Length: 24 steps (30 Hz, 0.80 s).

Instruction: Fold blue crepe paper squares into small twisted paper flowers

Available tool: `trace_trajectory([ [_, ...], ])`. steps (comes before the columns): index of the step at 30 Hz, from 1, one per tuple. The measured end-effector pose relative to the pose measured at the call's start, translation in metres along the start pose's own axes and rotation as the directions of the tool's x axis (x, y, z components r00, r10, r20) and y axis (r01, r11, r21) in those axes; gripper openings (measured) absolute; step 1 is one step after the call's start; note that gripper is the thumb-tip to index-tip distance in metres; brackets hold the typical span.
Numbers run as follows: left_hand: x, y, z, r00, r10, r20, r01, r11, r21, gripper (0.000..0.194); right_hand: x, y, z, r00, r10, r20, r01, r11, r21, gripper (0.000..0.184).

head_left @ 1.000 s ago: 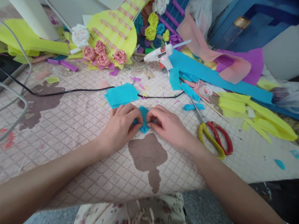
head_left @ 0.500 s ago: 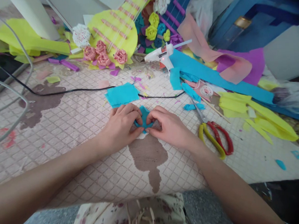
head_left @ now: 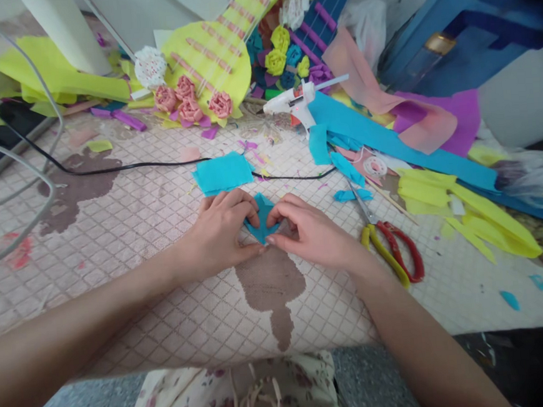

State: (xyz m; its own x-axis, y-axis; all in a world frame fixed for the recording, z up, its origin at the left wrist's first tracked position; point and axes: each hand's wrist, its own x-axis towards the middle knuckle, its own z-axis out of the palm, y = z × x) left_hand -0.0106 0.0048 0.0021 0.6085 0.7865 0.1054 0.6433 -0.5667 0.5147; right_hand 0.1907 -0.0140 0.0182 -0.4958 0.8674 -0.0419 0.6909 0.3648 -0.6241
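A small piece of blue crepe paper [head_left: 263, 215] is pinched between my two hands, low over the tablecloth. My left hand [head_left: 230, 225] closes on its left side, fingers curled and thumb at the lower edge. On the other side my right hand [head_left: 304, 229] grips it with thumb and forefinger. Its lower point shows between the thumbs, and its side edges are hidden under my fingers. Just beyond my left hand lies a stack of blue paper pieces [head_left: 224, 172]. Scissors [head_left: 390, 244] with yellow and red handles rest to the right of my right hand.
A white glue gun [head_left: 292, 104] stands past the stack, with a black cord [head_left: 141, 165] crossing the table. Behind are a yellow paper guitar [head_left: 213, 60] and pink paper roses [head_left: 189, 108]. Blue strips [head_left: 402, 137] and yellow scraps [head_left: 478, 206] lie at the right.
The lower part of the blue paper between my thumbs now looks flatter and comes to a point. My hands stay in almost the same place.
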Motion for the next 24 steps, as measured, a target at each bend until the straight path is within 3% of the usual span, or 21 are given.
trace_trajectory([
  [3, 0.0, 0.0, 0.0, 1.0, -0.003, 0.007, 0.003, 1.0, 0.004, 0.028, 0.0, -0.001, 0.003, 0.999, 0.02, -0.034, -0.02, 1.0, -0.003, 0.007],
  [10, 0.001, -0.002, -0.002, 1.0, -0.002, 0.018, 0.002, 1.0, -0.009, 0.028, 0.004, -0.007, 0.018, 0.983, 0.065, -0.171, -0.09, 0.985, -0.144, 0.015],
  [13, 0.002, -0.004, -0.006, 0.998, 0.007, 0.061, -0.002, 0.997, -0.082, 0.021, 0.004, -0.007, 0.02, 0.982, 0.07, -0.175, -0.099, 0.982, -0.164, 0.015],
  [16, 0.003, -0.007, -0.009, 0.999, 0.007, 0.039, -0.001, 0.988, -0.153, 0.01, 0.005, -0.006, 0.02, 0.983, 0.072, -0.169, -0.1, 0.981, -0.164, 0.016],
  [19, 0.005, -0.011, -0.009, 1.0, 0.028, -0.015, -0.03, 0.974, -0.223, 0.01, 0.004, -0.006, 0.019, 0.983, 0.079, -0.168, -0.107, 0.98, -0.168, 0.018],
  [24, 0.006, -0.01, -0.008, 0.999, 0.038, 0.005, -0.035, 0.947, -0.321, 0.009, 0.004, -0.006, 0.02, 0.984, 0.067, -0.162, -0.094, 0.982, -0.164, 0.018],
])
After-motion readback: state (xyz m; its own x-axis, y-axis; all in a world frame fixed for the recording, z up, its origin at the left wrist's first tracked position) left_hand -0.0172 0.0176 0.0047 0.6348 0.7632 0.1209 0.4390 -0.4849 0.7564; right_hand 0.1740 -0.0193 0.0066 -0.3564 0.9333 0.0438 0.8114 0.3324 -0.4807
